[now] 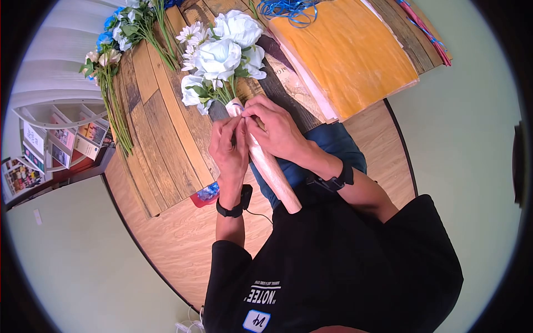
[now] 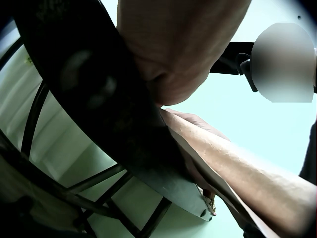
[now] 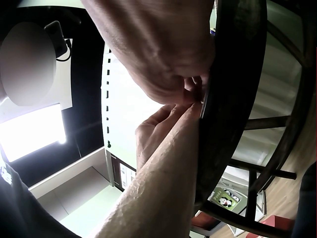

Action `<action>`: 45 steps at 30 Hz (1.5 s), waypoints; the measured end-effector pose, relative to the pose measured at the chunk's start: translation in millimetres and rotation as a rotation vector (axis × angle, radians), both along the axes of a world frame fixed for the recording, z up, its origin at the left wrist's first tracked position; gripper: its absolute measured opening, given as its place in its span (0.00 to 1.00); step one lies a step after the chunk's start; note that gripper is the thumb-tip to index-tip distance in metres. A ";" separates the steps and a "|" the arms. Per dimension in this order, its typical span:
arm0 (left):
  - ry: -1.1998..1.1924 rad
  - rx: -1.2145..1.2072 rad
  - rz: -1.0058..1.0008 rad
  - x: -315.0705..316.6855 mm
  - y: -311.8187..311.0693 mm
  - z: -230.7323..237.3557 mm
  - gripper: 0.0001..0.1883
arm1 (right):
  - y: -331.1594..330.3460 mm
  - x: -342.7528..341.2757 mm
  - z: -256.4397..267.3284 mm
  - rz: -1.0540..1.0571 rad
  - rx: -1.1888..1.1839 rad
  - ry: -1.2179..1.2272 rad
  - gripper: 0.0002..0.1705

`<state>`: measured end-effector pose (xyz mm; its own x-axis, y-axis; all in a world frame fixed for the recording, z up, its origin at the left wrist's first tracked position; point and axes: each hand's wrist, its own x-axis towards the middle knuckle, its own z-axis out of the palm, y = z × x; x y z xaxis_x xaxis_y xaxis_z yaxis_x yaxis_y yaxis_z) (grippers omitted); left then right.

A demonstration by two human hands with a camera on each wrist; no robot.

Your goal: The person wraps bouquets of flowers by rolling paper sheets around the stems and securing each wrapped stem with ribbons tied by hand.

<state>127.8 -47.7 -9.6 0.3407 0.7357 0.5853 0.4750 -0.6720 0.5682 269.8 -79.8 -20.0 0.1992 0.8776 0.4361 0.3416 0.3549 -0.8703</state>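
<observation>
A bouquet of pale white-blue artificial roses and white daisies lies at the table's near edge. Its stems run into a long roll of pale pink wrapping paper, which slants over the edge toward the person's body. At the roll's upper end, just below the blooms, my left hand and right hand meet and pinch the paper with curled fingers. The fingertips nearly touch there and partly hide that spot. In the left wrist view the roll passes below the hand; the right wrist view shows it too.
More blue and white flowers and long green stems lie on the wooden table to the left. A stack of orange and white paper sheets with blue ribbon sits at the right. A magazine rack stands beyond the table.
</observation>
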 end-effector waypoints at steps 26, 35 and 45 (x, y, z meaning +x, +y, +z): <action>-0.225 -0.820 -0.182 -18.9 21.3 12.1 0.05 | 0.0 1.1 0.8 0.013 0.006 0.027 0.06; -0.233 -0.849 -0.188 -19.1 21.3 10.0 0.05 | -1.3 0.6 -3.1 0.000 0.011 0.024 0.06; -0.294 -0.758 -0.131 -15.8 11.4 2.3 0.04 | -2.5 1.4 -0.9 0.016 -0.018 0.041 0.07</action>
<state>112.0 -36.3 -7.3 0.3616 0.9320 0.0247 0.1805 -0.0960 0.9789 271.2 -82.3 -20.9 0.2024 0.8883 0.4123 0.2999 0.3446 -0.8896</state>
